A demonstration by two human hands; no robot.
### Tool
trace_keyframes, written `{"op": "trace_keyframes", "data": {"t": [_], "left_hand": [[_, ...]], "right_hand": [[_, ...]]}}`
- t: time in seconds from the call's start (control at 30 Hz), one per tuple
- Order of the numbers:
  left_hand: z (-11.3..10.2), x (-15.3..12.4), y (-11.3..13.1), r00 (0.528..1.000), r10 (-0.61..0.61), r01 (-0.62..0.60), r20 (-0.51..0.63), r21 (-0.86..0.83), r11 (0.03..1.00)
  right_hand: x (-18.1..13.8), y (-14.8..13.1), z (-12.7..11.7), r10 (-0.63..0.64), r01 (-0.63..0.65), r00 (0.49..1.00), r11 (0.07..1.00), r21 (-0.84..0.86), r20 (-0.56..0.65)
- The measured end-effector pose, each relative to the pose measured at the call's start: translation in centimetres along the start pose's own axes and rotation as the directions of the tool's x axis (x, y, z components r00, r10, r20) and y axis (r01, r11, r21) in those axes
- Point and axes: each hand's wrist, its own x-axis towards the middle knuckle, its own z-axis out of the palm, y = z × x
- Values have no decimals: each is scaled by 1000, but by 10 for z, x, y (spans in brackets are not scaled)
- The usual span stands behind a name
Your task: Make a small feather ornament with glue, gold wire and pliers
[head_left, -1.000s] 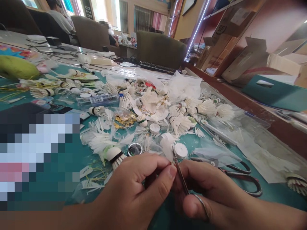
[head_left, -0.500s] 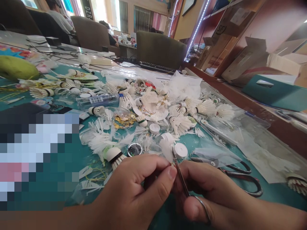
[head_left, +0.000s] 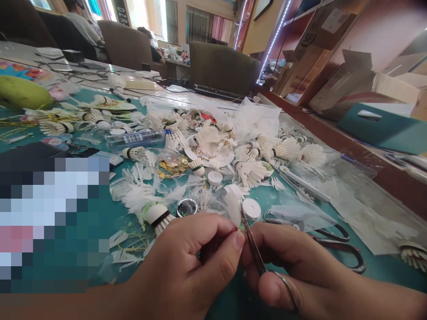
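Between the thumb and index finger of my left hand [head_left: 196, 262] is the base of a white feather piece [head_left: 233, 206], which points upward. My right hand [head_left: 293, 262] grips small metal scissors [head_left: 256, 251], its thumb at the handle loop. The scissor blades point up and sit right beside the feather; whether they touch it I cannot tell. A shuttlecock [head_left: 158, 217] with a white head and black band lies just beyond my left hand. Close behind the feather is a round white lid [head_left: 251, 209]. Larger black-handled scissors [head_left: 343, 251] lie past my right hand, partly under clear plastic.
Several shuttlecocks, loose feathers and plastic bags cover the green mat. A clear bottle [head_left: 138, 138], gold pieces in a bag [head_left: 173, 165] and a white dish [head_left: 213, 155] lie farther back. Cardboard boxes [head_left: 320, 44] stand at right. Two people sit beyond the table.
My right hand and the small scissors have shifted slightly right and down. My left hand keeps its pinch on the feather piece, almost unmoved.
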Motion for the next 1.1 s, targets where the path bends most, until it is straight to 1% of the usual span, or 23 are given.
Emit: {"op": "trace_keyframes", "data": {"t": [0.17, 0.47, 0.7, 0.87, 1.1], "left_hand": [[0, 0, -1, 1000, -8, 8, -13, -16, 1000], [1, 1, -1, 999, 23, -25, -33, -53, 998], [1, 1, -1, 1000, 20, -21, -22, -67, 998], [0, 0, 1, 1000, -4, 3, -21, -54, 999], [1, -1, 1, 999, -7, 5, -33, -72, 997]], "right_hand": [[-2, 1, -1, 20, -20, 1000, 1000, -17, 2], [-4, 1, -4, 31, -31, 999, 999, -25, 11], [-6, 4, -5, 79, -78, 997, 996, -44, 18], [-6, 6, -5, 70, -70, 997, 997, -32, 25], [-6, 3, -4, 43, -44, 999, 996, -76, -12]]}}
